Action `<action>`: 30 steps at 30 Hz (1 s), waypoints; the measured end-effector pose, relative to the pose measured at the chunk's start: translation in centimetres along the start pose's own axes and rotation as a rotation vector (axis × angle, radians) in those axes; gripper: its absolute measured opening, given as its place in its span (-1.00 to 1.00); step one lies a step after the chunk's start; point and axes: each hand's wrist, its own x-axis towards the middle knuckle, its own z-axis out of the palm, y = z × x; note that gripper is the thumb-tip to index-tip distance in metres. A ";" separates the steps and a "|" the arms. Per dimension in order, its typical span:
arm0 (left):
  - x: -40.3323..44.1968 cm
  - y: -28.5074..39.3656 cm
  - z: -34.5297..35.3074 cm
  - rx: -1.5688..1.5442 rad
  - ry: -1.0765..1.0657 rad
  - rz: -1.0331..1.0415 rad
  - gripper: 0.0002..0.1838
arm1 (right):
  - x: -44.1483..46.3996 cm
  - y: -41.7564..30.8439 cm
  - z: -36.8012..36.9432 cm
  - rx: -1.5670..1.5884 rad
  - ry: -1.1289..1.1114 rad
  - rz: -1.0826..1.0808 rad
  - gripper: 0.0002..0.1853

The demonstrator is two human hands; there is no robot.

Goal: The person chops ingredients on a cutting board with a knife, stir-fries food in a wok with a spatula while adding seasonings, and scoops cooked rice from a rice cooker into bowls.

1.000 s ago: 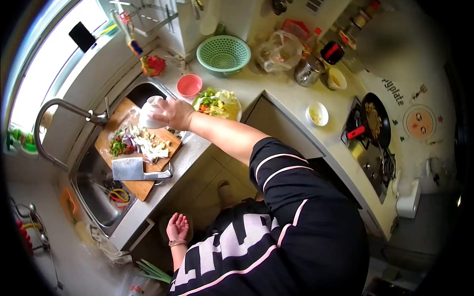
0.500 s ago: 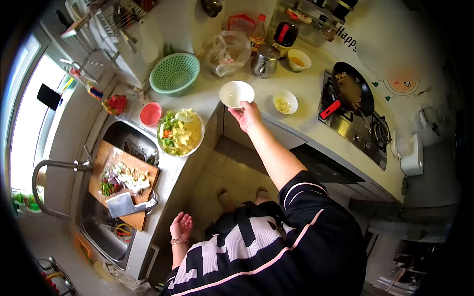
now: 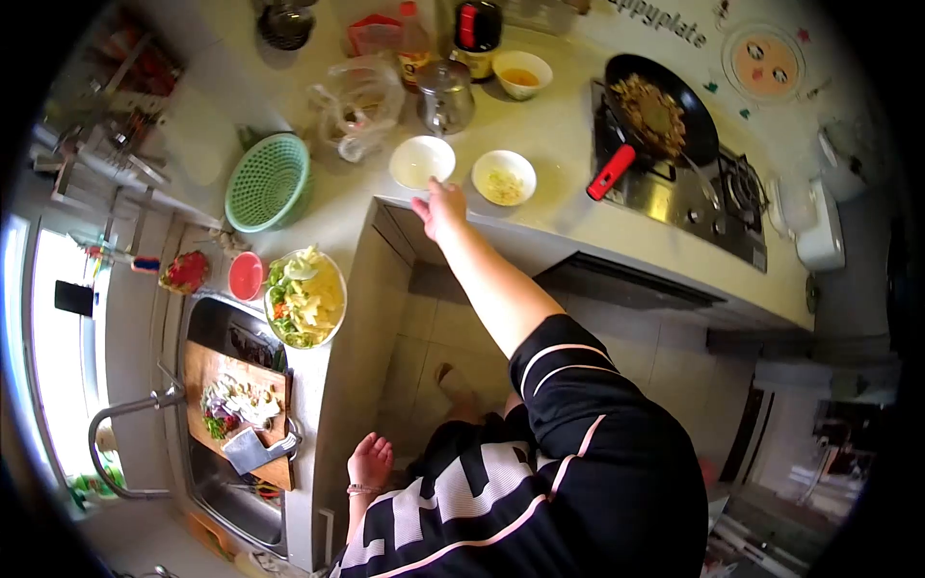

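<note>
My right hand (image 3: 444, 208) reaches over the counter edge to a small white bowl (image 3: 422, 160) standing on the worktop. One fingertip is at the bowl's near rim, the other visible fingers are apart, and no grip shows. Just right of it stands a second white bowl (image 3: 504, 178) with pale chopped bits inside. Down by my body, my left hand (image 3: 371, 461) hangs with loosely bent fingers and nothing in it.
A black wok (image 3: 701, 120) with browned food sits on the gas stove. Behind the bowls are a metal pot (image 3: 445, 97) and a yellow-filled bowl (image 3: 522, 75). Left stand a green basket (image 3: 270, 183), a plate of cut vegetables (image 3: 306, 299), and a cutting board (image 3: 207, 366) with a cleaver (image 3: 252, 450) over the sink.
The white bowl, held by my right hand before, now stands on the counter with my fingers loosened at its rim. My view has swung toward the stove side.
</note>
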 end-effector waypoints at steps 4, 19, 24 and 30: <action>1.3 1.1 2.5 0.070 -0.103 -0.044 -0.83 | -7.6 0.6 -9.1 -0.125 -0.411 0.004 -0.31; 0.3 -8.3 13.0 0.633 0.176 -0.011 -0.87 | 6.9 -12.5 -57.2 0.935 0.637 -0.129 -0.15; 0.2 -13.6 18.0 0.789 0.022 -0.028 -0.82 | 7.9 -11.6 -60.2 1.005 0.478 0.027 -0.23; -1.7 -17.1 23.9 0.947 0.012 0.015 -0.76 | 3.4 -6.4 -62.3 1.054 0.472 0.003 -0.38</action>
